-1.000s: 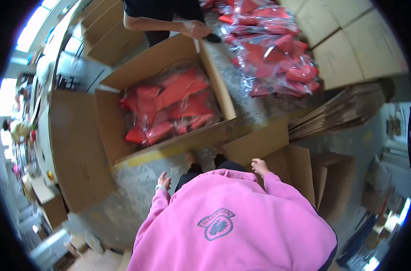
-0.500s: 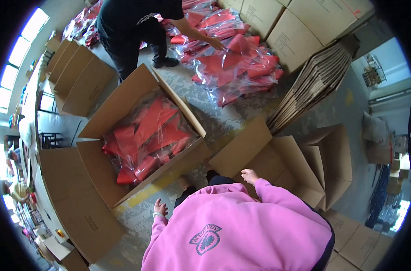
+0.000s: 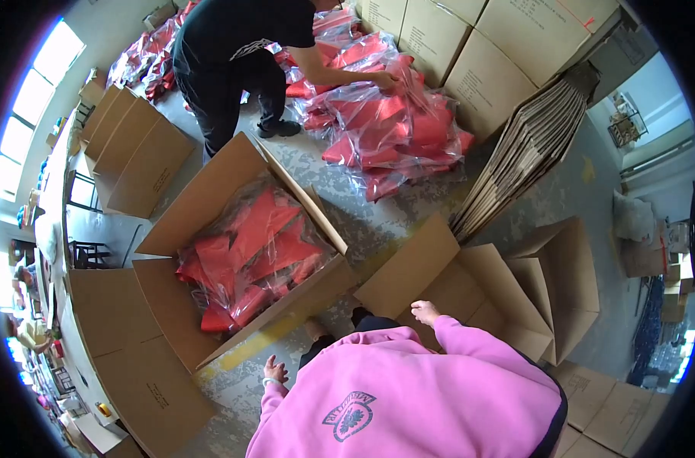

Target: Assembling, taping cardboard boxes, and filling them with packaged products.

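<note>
I wear a pink sweatshirt and stand between two cardboard boxes on a grey floor. My right hand (image 3: 424, 311) is stretched forward over the inner flap of an empty open box (image 3: 515, 294); it holds nothing. My left hand (image 3: 273, 372) hangs low with fingers spread, empty, just off the near corner of a large open box (image 3: 210, 191). That box is filled with red items in clear plastic bags (image 3: 260, 252).
Another person in black (image 3: 233, 53) bends over a pile of bagged red items (image 3: 393, 130) on the floor ahead. A stack of flattened cartons (image 3: 527, 160) leans against sealed boxes (image 3: 508, 53). More open boxes (image 3: 137, 153) lie left, and flat cartons (image 3: 615, 397) at lower right.
The view has swung so the boxes sit lower and further left. My right hand has stayed out toward the empty box; the person in black still works at the pile.
</note>
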The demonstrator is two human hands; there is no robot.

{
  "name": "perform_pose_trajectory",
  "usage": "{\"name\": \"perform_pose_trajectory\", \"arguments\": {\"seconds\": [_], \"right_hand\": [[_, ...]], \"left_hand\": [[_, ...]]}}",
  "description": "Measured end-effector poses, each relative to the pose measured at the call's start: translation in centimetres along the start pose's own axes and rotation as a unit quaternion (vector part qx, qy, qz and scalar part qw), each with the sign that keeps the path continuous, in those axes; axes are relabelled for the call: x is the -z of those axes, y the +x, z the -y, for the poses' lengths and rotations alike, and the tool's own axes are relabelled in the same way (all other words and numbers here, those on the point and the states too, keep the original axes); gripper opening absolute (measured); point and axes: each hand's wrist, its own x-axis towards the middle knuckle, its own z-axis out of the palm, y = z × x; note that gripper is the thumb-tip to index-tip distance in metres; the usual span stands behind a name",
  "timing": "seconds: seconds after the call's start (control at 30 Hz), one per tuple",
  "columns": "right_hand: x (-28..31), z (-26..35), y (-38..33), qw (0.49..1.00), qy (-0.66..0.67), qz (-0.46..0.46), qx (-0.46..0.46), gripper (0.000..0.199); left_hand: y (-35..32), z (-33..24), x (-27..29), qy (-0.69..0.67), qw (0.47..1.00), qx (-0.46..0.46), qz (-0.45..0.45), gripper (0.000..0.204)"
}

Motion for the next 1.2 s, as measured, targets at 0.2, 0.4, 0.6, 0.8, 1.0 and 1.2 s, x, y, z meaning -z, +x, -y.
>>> {"name": "perform_pose_trajectory", "arguments": {"seconds": [0.2,0.4,0.6,0.8,1.0,1.2], "right_hand": [[1.1,2.2,0.1,0.999,-0.034,0.006,-0.008,0.036],[3.4,2.9,1.3,0.999,-0.030,-0.014,-0.020,0.036],[7.1,9.3,1.4,0.986,0.160,0.038,-0.039,0.045],[11.5,13.0,1.7,0.994,0.089,0.062,-0.031,0.059],[11.5,12.7,2.0,0.998,0.027,0.052,0.004,0.056],[11.2,13.1,1.6,0.998,-0.033,0.062,-0.002,0.054]], "left_hand": [[0.0,1.3,0.0,-0.049,0.999,0.004,-0.002,0.064],[-1.8,0.5,-2.6,-0.089,0.996,0.007,0.003,0.068],[-1.4,0.3,-5.3,-0.170,0.985,0.004,0.028,0.070],[-4.6,-4.1,-9.2,-0.124,0.992,0.013,-0.036,0.068],[-4.9,-1.3,-9.6,-0.141,0.989,0.038,-0.038,0.069],[-5.4,0.9,-8.8,-0.170,0.982,0.065,-0.056,0.068]]}}
